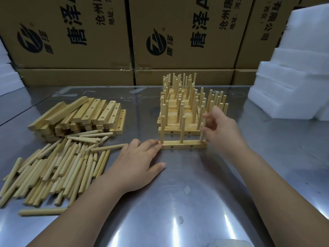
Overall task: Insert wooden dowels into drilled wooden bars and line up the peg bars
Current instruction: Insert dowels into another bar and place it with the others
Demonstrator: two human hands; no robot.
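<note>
A pale drilled bar [184, 145] lies flat, three dowels [182, 130] upright in it.

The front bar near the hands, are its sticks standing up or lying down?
Standing up. Three dowels rise upright from the front bar; the right hand pinches the rightmost dowel.

Printed marks on cardboard cartons: black ink, text turned sideways.
Left carton [67, 32]: round striped logo with small 唐泽; large 唐泽 followed by a cut-off A; smaller lines 沧州唐… and 地址:…, both cropped. Middle carton [187, 29]: same logo and the same lines, with 地址:河… Right carton [267, 24]: …有限公司 legible, the rest cropped.
</note>
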